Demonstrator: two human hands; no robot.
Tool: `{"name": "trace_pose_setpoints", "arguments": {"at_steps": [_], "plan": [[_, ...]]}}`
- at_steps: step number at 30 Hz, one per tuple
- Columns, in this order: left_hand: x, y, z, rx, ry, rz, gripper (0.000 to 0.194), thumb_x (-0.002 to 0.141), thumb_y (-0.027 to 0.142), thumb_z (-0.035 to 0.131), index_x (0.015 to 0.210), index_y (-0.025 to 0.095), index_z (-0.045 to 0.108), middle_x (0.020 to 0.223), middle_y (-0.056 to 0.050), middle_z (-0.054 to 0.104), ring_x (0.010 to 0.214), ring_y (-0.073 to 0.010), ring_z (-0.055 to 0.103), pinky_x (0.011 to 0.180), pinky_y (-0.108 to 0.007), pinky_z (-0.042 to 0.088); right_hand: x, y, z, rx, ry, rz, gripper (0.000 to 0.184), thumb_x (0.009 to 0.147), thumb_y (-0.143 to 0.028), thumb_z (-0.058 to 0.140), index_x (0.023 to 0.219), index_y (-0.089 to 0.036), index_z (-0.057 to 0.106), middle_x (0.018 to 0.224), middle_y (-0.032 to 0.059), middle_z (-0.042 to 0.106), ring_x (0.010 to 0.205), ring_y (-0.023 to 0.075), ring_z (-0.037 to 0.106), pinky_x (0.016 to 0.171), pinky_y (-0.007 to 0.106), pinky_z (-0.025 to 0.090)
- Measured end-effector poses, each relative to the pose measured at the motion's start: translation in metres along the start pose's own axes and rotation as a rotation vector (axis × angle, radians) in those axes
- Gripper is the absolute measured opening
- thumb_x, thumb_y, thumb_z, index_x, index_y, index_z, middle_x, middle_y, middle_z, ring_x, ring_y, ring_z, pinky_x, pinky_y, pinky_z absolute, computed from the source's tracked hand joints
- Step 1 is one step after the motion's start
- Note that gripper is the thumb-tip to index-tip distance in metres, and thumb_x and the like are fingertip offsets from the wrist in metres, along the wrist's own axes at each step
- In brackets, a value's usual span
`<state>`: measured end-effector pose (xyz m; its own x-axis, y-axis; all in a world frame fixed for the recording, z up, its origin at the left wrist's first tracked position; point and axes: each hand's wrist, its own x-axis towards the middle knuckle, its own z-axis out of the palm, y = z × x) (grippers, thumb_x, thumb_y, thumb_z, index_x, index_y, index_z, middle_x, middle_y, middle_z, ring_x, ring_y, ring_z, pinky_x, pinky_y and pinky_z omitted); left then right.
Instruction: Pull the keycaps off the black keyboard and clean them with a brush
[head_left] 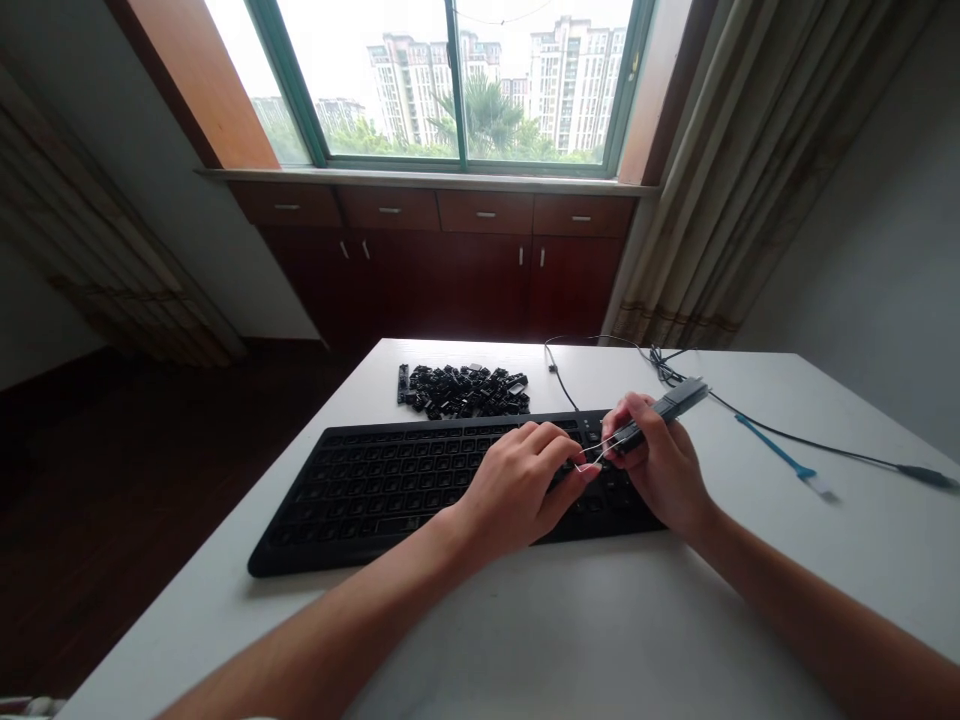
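A black keyboard [420, 470] lies on the white table, most of its sockets bare of keycaps. My right hand [664, 470] is closed round the grey handle of a keycap puller [667, 410], held tilted above the keyboard's right end. Two thin wires run from the puller toward my left hand [521, 475]. Its thumb and fingertips pinch at the wire ends; whether a keycap is between them is hidden. Behind the keyboard lies a heap of loose black keycaps [469, 392], with a long one standing at its left side.
A blue-handled brush [776, 447] lies on the table [847, 580] to the right. The black cable [802, 436] loops behind my right hand and runs to the right edge. Beyond the table stand dark red cabinets [442, 280] under a window.
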<state>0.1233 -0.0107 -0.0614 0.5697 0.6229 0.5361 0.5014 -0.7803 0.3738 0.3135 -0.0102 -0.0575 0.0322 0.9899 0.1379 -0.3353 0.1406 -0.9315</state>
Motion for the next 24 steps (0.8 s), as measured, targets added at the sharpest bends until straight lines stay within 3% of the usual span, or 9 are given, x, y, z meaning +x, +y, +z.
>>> {"name": "trace_pose_setpoints", "arguments": {"at_steps": [3,10,24], "plan": [[-0.0002,0.0026,-0.0028,-0.031,0.008,0.018,0.027,0.100,0.044,0.054,0.102,0.018,0.063,0.099,-0.007,0.069,0.086,-0.0212,0.062,0.080,-0.038,0.052,-0.0004,0.0002,0.0002,0.030,-0.025,0.009,0.026,0.094,-0.040,0.064,0.078,-0.021,0.059,0.074,0.0004,0.062,0.061,0.0125,0.055,0.055,0.024,0.046],[0.0006,0.0033,-0.0036,-0.053,0.040,0.031,0.022,0.103,0.034,0.049,0.092,0.018,0.058,0.090,-0.005,0.068,0.080,-0.0180,0.061,0.077,-0.035,0.051,-0.0039,-0.0028,0.0010,0.145,-0.106,0.063,0.017,0.094,-0.035,0.063,0.084,-0.022,0.062,0.079,0.0011,0.063,0.067,0.0135,0.055,0.060,0.024,0.048],[0.0006,0.0016,-0.0008,-0.037,0.021,0.022,0.020,0.103,0.034,0.051,0.092,0.018,0.058,0.091,-0.005,0.067,0.079,-0.0176,0.059,0.076,-0.035,0.051,-0.0021,-0.0037,0.0058,0.123,-0.086,0.062,0.032,0.091,-0.050,0.068,0.077,-0.021,0.068,0.083,0.0026,0.060,0.073,0.0143,0.056,0.065,0.025,0.050]]}}
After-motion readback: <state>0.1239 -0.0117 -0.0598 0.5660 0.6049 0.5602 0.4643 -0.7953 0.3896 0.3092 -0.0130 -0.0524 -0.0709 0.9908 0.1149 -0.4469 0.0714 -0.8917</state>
